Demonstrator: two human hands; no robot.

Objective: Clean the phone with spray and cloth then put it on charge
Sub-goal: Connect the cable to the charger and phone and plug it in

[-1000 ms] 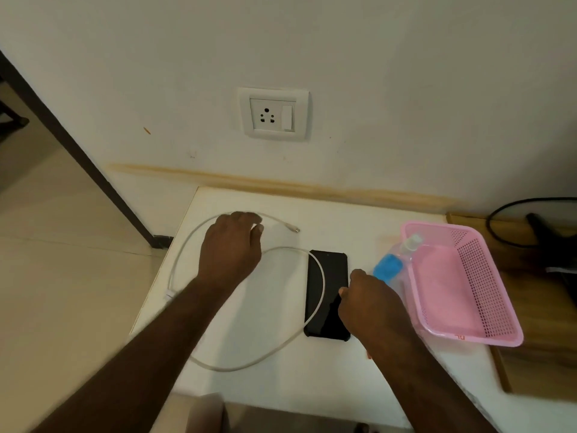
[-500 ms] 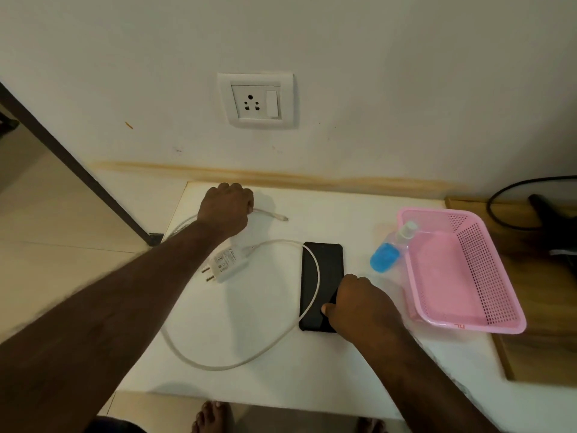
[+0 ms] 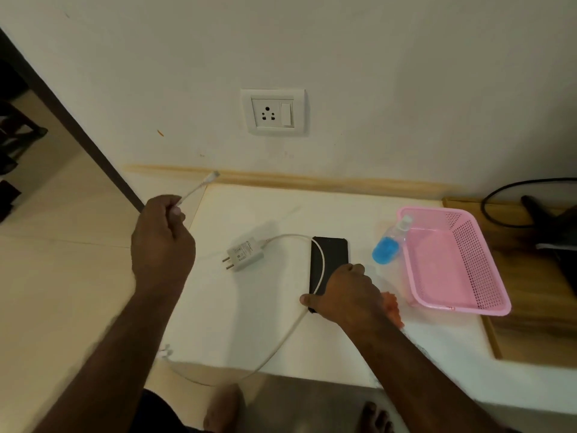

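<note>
Gripping cable (image 3: 196, 190), perhaps steadying phone (image 3: 331, 254)

charger (image 3: 244, 254) left of phone (image 3: 329, 256), basket (image 3: 487, 304) right

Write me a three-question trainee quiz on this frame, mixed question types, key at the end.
1. True or false: the charger is plugged into the wall socket.
2. Which hand holds the free end of the cable? A) left B) right C) neither
3. Fill in: the spray bottle lies between the phone and the pink ____.

Key
1. False; it lies on the table.
2. A; the left hand grips it, while the right hand rests on the phone.
3. basket.
</note>
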